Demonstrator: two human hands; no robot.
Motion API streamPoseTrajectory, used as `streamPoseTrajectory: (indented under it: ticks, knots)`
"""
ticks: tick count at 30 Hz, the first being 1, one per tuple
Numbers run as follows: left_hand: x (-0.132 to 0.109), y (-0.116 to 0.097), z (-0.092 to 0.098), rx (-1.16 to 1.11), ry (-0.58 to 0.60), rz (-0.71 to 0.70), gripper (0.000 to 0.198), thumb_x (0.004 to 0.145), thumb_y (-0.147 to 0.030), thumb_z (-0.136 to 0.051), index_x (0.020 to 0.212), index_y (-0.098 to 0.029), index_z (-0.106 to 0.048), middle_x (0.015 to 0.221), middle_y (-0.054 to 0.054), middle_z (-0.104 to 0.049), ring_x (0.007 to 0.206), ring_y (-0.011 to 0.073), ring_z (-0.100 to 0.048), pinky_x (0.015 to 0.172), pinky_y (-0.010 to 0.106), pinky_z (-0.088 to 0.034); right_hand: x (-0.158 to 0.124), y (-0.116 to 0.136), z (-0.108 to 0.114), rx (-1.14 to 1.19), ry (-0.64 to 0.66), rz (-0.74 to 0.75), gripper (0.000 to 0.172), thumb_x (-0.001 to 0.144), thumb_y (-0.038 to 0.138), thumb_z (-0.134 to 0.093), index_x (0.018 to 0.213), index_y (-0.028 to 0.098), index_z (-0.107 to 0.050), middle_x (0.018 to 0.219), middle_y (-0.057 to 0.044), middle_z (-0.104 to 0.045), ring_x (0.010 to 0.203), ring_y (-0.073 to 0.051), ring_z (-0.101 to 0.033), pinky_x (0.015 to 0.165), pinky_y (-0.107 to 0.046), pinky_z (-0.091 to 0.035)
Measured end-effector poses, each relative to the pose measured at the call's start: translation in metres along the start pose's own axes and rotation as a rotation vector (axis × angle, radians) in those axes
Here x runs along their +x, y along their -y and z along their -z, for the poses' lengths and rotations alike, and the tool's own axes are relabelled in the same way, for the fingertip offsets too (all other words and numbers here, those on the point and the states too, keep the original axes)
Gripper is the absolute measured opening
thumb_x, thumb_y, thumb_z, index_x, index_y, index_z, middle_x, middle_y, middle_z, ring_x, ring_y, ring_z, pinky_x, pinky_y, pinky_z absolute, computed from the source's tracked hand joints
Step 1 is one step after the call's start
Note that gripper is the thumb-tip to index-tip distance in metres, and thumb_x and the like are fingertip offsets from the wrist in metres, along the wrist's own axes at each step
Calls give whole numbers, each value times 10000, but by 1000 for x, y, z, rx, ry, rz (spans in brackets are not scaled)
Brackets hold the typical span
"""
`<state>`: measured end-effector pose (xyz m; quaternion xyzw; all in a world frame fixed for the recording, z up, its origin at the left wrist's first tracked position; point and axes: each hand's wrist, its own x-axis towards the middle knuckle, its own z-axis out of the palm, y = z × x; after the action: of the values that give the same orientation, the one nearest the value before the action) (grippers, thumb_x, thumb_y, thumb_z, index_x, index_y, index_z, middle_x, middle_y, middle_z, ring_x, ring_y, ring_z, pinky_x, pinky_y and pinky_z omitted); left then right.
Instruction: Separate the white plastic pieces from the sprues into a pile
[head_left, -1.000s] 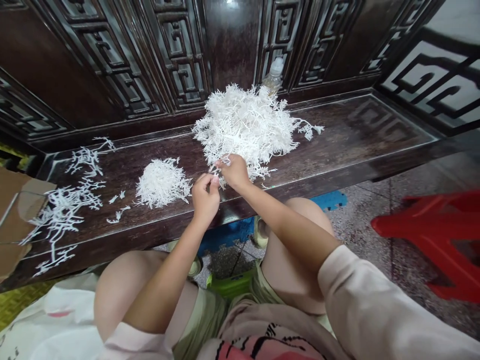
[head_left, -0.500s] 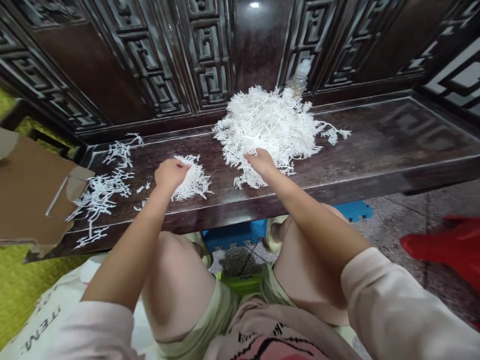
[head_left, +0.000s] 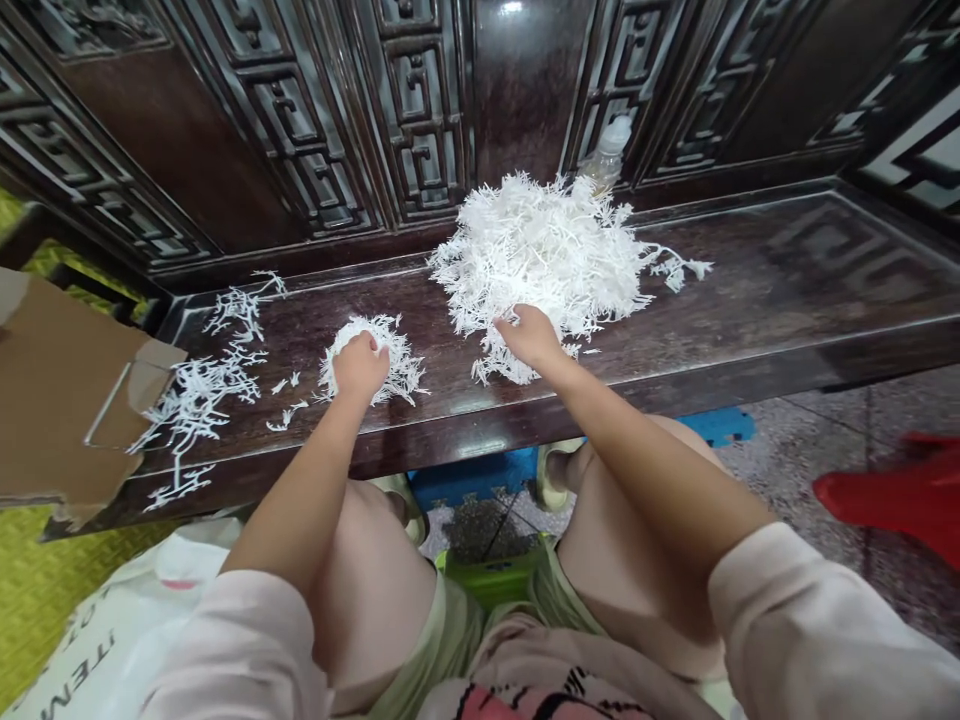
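Observation:
A large heap of white branching sprigs [head_left: 551, 245] lies on a dark wooden bench. At its front edge my right hand [head_left: 531, 336] has thumb and fingers closed on the sprigs, their tips partly hidden. To the left is a smaller pile of the same white sprigs [head_left: 401, 370]. My left hand [head_left: 361, 364] rests on top of this pile with curled fingers; what lies inside them is hidden.
Loose sprigs [head_left: 202, 390] are scattered at the bench's left end, beside a cardboard piece [head_left: 60, 390]. A clear bottle [head_left: 607, 155] stands behind the heap. The carved wooden back [head_left: 525, 90] rises beyond. A red object [head_left: 892, 495] is on the floor at right.
My left hand has moved right, from the small pile's left edge onto its top. The right hand stays at the heap's front edge, with little change. The view has shifted slightly.

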<state>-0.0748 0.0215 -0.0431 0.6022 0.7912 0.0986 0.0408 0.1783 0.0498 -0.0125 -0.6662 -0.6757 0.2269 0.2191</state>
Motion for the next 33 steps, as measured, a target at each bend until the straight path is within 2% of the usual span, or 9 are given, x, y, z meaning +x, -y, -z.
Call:
streamPoseTrajectory:
  ticks: [2, 4, 6, 7, 12, 18, 24, 28, 33]
  knots:
    - [-7, -12, -5, -69, 163, -166, 252, 723, -408, -463, 751, -183, -573, 742, 60, -609, 697, 198, -548, 605, 281, -358, -3, 2, 0, -48, 17, 0, 346, 781, 390, -408, 944, 118, -548, 909, -133, -602, 880, -247, -551, 754, -330, -402]
    - [-17, -24, -12, -192, 452, -279, 296, 701, -468, -469, 672, -190, -568, 666, 30, -597, 624, 171, -537, 565, 259, -355, -6, 5, 2, -101, 35, -4, 345, 783, 397, -402, 942, 129, -549, 909, -125, -604, 880, -242, -553, 749, -325, -400]
    - [-26, -34, -22, -279, 683, -304, 319, 685, -492, -475, 628, -192, -567, 630, 12, -594, 578, 150, -527, 536, 244, -354, -9, 7, 4, -164, 55, -22, 334, 779, 388, -411, 949, 136, -548, 931, -123, -603, 896, -246, -551, 756, -332, -396]
    - [-29, -38, -27, -283, 726, -296, 311, 682, -481, -480, 612, -191, -565, 618, 8, -593, 565, 144, -524, 528, 240, -354, -9, 8, 6, -193, 64, -38, 326, 775, 381, -417, 949, 139, -548, 944, -123, -601, 903, -249, -550, 758, -337, -395]
    - [-22, -37, -39, -172, 561, -232, 222, 706, -372, -479, 627, -183, -564, 660, 27, -602, 613, 155, -531, 550, 243, -362, -10, 9, 10, -247, 118, -73, 309, 772, 389, -410, 910, 153, -556, 947, -119, -606, 894, -261, -561, 723, -349, -408]
    - [-4, -12, -30, -86, 377, -156, 243, 753, -320, -413, 649, -163, -566, 781, 87, -609, 725, 191, -542, 653, 280, -377, -12, 10, 6, -332, 153, -28, 280, 765, 362, -427, 879, 152, -573, 945, -131, -611, 909, -276, -560, 761, -383, -391]
    - [-23, -35, -18, -6, 418, -207, 314, 745, -422, -423, 605, -184, -574, 713, 66, -617, 695, 202, -555, 642, 293, -378, -14, 13, 7, -256, 179, -41, 321, 765, 416, -422, 852, 146, -573, 922, -135, -610, 897, -272, -556, 750, -371, -386]
    - [-45, -68, -6, -115, 391, -234, 265, 750, -381, -434, 671, -182, -590, 781, 70, -626, 750, 202, -559, 666, 291, -385, -18, 22, 10, 61, 221, -35, 332, 758, 440, -441, 734, 133, -565, 812, -112, -617, 791, -207, -559, 702, -299, -387]
    - [-76, -97, 10, -680, 365, -162, 316, 721, -369, -510, 957, -163, -554, 820, 51, -620, 704, 162, -558, 649, 267, -407, -28, 33, 8, 714, 355, -159, 329, 736, 458, -475, 700, 139, -547, 686, -41, -580, 552, -101, -486, 573, -236, -375]
